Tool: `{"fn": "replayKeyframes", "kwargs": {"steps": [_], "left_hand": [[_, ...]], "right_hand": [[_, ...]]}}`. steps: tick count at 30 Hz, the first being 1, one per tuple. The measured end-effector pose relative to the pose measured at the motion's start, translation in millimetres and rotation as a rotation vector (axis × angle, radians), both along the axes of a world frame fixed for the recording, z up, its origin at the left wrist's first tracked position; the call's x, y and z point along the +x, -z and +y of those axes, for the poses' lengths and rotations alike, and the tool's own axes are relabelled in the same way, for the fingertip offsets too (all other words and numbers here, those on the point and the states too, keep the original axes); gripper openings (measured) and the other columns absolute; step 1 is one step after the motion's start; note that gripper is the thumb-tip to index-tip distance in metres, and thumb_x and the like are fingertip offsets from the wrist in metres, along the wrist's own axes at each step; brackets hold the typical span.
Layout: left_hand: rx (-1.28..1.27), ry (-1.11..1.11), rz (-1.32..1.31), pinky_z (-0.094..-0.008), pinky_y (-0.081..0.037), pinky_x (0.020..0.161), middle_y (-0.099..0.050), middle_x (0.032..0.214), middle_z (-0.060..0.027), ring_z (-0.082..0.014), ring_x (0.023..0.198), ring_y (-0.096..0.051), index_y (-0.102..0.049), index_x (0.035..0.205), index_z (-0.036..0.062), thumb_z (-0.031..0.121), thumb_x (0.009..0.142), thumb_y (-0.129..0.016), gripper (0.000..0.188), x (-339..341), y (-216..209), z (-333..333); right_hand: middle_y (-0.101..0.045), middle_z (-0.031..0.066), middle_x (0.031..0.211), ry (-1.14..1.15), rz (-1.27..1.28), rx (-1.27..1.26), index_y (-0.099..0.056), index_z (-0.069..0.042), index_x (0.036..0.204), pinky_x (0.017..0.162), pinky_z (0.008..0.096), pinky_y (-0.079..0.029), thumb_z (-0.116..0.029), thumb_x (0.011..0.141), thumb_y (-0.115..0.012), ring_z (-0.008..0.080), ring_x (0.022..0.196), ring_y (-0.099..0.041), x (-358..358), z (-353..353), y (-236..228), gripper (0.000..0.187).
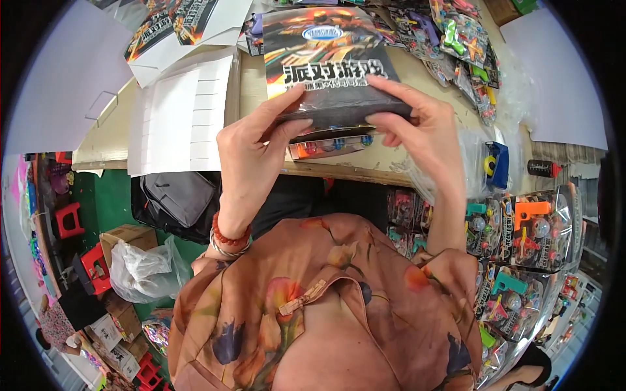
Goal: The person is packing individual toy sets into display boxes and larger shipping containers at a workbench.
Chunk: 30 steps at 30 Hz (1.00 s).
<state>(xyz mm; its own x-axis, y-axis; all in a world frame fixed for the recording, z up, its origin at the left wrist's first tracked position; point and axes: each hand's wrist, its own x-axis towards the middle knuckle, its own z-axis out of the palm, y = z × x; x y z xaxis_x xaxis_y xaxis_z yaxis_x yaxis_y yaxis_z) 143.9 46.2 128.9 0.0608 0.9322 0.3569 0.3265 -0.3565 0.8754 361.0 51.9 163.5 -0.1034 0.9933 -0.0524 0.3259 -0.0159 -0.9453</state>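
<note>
A dark printed cardboard box [332, 49] with orange artwork and large white lettering is held up over the near edge of the table. My left hand [261, 133] grips its near left corner, thumb below and fingers on top. On its near right corner, my right hand [420, 124] pinches in the same way, thumb underneath. Just below the box's near edge shows a shallow tray [306, 151] with small colourful round pieces. Whether that tray joins the box I cannot tell.
Flat white card sheets [179, 117] lie stacked at left on the table [107, 143]. Bagged toy packs [456, 39] are heaped at the far right. A blue tape dispenser [497, 166] and clear plastic are near the right edge. Packed blister toys [535, 234] stand at lower right.
</note>
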Motion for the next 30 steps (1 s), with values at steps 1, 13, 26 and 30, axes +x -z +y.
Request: {"fn": "replayKeyframes", "kwargs": {"steps": [1, 13, 26, 30], "left_hand": [[-0.005, -0.003, 0.0, -0.0236, -0.05, 0.062, -0.07, 0.085, -0.0077, -0.0113, 0.069, -0.064, -0.062, 0.113, 0.0055, -0.003, 0.074, -0.068, 0.04, -3.4, -5.3, -5.3], [0.114, 0.075, -0.011, -0.0223, -0.047, 0.065, -0.067, 0.088, -0.0061, -0.0089, 0.069, -0.057, -0.063, 0.113, 0.0052, -0.011, 0.071, -0.065, 0.045, -11.0, 0.1, -4.5], [0.081, -0.006, 0.028, -0.0246, -0.048, 0.064, -0.066, 0.083, -0.0053, -0.0123, 0.067, -0.058, -0.065, 0.108, 0.0071, -0.009, 0.069, -0.068, 0.043, -9.4, 9.9, -14.9], [0.151, -0.055, 0.202, -0.0284, -0.045, 0.064, -0.062, 0.077, -0.0037, -0.0174, 0.068, -0.051, -0.066, 0.109, 0.0103, -0.005, 0.067, -0.071, 0.045, -8.0, 17.8, -16.5]], "right_hand": [[-0.063, 0.0026, 0.072, -0.064, 0.098, -0.117, -0.058, -0.01, 0.121, 0.052, 0.018, -0.045, 0.004, 0.078, -0.06, 0.0066, 0.057, -0.056, 4.3, -2.3, -6.1, 0.046], [-0.066, 0.0061, 0.08, 0.031, -0.096, 0.252, -0.065, -0.007, 0.109, 0.057, 0.0213, -0.046, 0.007, 0.073, -0.06, 0.008, 0.064, -0.058, 4.7, -3.7, 5.6, 0.039], [-0.062, -0.0001, 0.076, -0.047, -0.253, 0.245, -0.063, -0.01, 0.115, 0.054, 0.0193, -0.04, 0.005, 0.071, -0.066, 0.004, 0.061, -0.048, 13.5, -6.7, 8.1, 0.046], [-0.063, 0.0062, 0.078, -0.017, -0.24, 0.351, -0.065, -0.013, 0.111, 0.059, 0.0302, -0.044, 0.003, 0.073, -0.065, 0.013, 0.061, -0.053, 11.1, -7.8, 21.4, 0.042]]}}
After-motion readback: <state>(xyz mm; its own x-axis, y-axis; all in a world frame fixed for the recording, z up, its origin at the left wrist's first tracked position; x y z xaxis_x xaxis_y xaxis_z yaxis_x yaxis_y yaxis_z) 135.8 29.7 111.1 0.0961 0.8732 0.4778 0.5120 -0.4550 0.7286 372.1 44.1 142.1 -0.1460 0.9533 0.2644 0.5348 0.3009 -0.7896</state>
